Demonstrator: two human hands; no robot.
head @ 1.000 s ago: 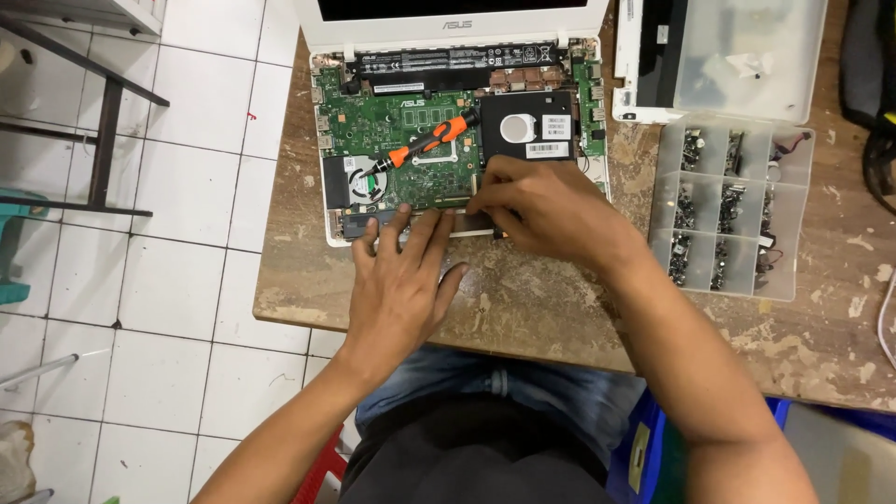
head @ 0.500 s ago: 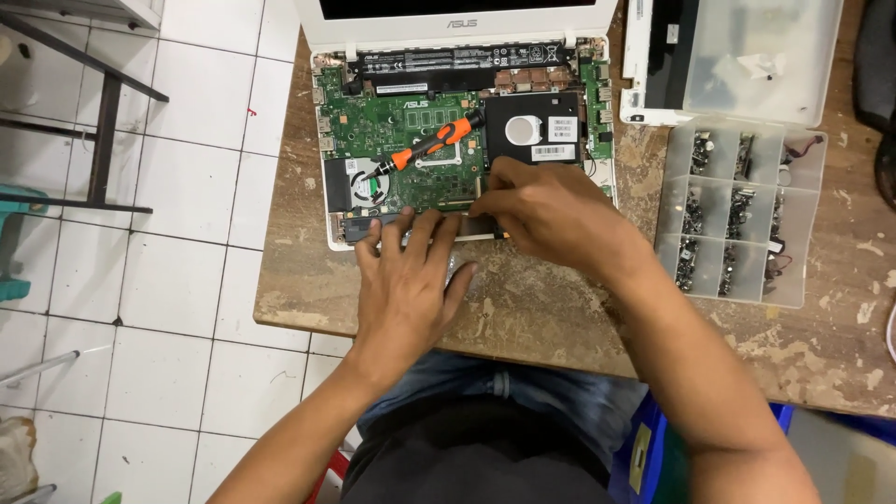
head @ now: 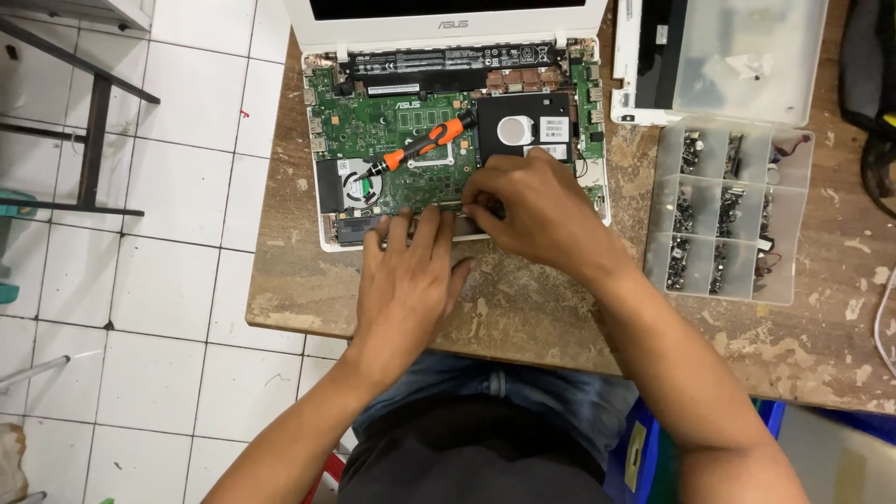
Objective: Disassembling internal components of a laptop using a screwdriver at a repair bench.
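While the left hand (head: 408,285) is lying flat, the right hand (head: 537,210) is pinching a part, hidden under its fingers, at the opened laptop's (head: 401,121) near edge.

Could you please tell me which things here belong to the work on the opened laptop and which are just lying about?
In the work:
- opened laptop, circuit board exposed
- left hand and right hand, fingers at its front edge
- orange-handled screwdriver, resting on the board
- compartmented screw box, lid open

Lying about:
- white laptop panel under the lid
- black bag
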